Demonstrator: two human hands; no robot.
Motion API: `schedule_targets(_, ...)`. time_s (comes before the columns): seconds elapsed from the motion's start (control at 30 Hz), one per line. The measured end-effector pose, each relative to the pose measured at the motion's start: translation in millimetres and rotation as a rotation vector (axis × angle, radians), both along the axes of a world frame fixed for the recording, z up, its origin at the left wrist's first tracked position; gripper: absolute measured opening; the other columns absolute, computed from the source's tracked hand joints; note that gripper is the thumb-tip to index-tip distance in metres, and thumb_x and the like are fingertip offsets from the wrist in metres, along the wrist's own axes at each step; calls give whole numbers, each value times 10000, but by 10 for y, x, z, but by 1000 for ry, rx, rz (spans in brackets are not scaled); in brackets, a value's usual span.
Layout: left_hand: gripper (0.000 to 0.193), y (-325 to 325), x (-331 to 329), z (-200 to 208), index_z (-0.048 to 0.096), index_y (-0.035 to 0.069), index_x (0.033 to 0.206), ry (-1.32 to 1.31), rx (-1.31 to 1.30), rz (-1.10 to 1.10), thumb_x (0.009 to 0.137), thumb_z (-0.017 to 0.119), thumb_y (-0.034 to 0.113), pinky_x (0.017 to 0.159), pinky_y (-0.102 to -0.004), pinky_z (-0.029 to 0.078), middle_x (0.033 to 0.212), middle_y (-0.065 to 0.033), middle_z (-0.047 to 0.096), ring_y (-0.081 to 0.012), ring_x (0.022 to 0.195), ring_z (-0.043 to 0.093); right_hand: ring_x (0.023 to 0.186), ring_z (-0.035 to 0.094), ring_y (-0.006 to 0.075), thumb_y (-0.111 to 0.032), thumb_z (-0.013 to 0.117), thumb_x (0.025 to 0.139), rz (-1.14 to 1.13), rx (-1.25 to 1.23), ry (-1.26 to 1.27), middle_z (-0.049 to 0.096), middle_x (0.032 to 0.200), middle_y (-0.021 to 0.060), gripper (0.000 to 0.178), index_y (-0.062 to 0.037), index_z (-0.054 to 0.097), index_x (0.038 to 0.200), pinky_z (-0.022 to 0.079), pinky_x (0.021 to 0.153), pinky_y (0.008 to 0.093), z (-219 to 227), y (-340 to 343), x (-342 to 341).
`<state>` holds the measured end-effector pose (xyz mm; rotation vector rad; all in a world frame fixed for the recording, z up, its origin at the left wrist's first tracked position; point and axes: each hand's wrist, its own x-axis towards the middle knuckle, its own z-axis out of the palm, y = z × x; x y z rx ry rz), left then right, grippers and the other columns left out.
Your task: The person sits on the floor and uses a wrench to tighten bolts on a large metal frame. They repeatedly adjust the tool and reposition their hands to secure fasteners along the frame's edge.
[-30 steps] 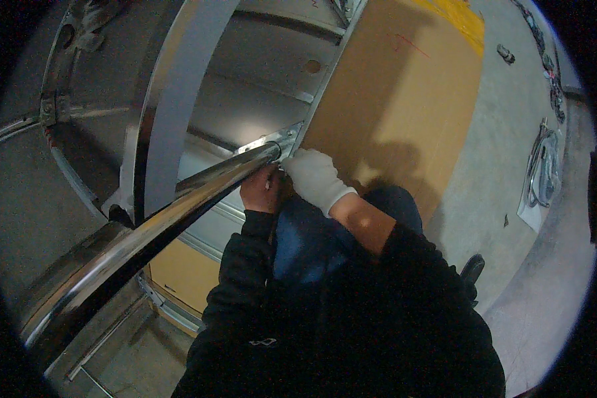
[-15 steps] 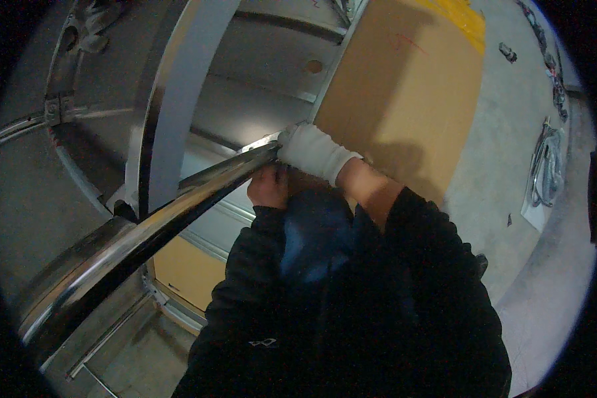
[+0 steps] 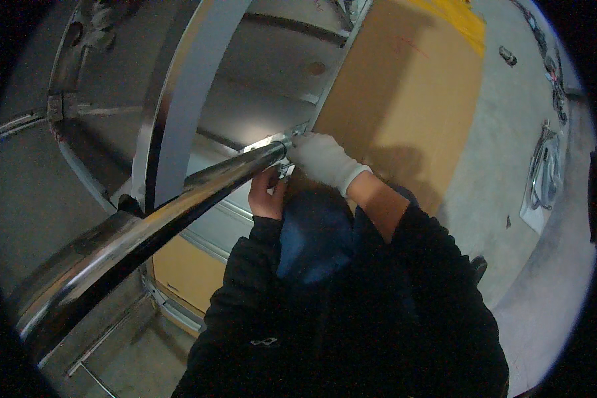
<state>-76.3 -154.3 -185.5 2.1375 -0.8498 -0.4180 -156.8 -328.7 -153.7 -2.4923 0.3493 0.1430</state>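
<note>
A shiny round metal tube [image 3: 179, 212] runs from the lower left to the middle, its end beside a small metal bracket [image 3: 262, 142]. At that end my right hand [image 3: 325, 159], in a white knitted glove, is closed with its fingers curled in. Whatever those fingers grip is hidden. My bare left hand [image 3: 266, 196] is just below the tube's end, thumb and fingers brought together. A small bright metal piece [image 3: 286, 170] shows by its fingertips; whether they hold it is unclear.
A grey upright panel [image 3: 192, 99] stands left of my hands, against the tube. Right of the metal frame lies a large brown cardboard sheet [image 3: 404, 99] with yellow tape. Farther right, a bagged coil [image 3: 544, 169] and a small dark object [image 3: 508, 56] lie on the concrete floor [image 3: 471, 199].
My gloved right hand has shifted slightly right and down, uncovering the tube's end and the bracket. More of my left hand's fingers and the small bright piece now show.
</note>
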Motion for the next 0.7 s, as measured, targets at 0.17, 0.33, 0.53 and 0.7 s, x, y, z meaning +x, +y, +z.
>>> schedule_targets(0.17,222,-21,35,-10,626,50,942,-73,-13,-23,747,660,150,646,-303,470,830,-97,595,-194,687,578,909,558,300,-163,547,766,-19,-51,-106,567,907,112,119,-128,625,848,482,713,412,-56,-11,0)
schedule_targets(0.33,239,-55,47,-27,646,60,946,-26,43,11,736,672,173,654,-306,476,806,-101,621,-199,696,596,900,556,306,-226,572,769,-177,107,-159,571,925,111,179,-141,629,916,465,733,419,-42,-42,-86)
schedule_targets(0.53,225,-69,89,-67,664,68,939,-69,30,-1,750,656,188,678,-320,482,818,-106,640,-218,720,608,871,572,322,-250,583,759,-291,222,-25,594,889,121,208,-99,616,898,470,729,422,-27,215,-209)
schedule_targets(0.7,231,-85,100,-40,666,71,939,-94,50,-28,760,639,216,692,-330,479,816,-128,641,-245,714,610,858,562,330,-249,579,758,-339,169,-6,587,848,124,196,-83,602,859,455,720,440,-31,260,-184)
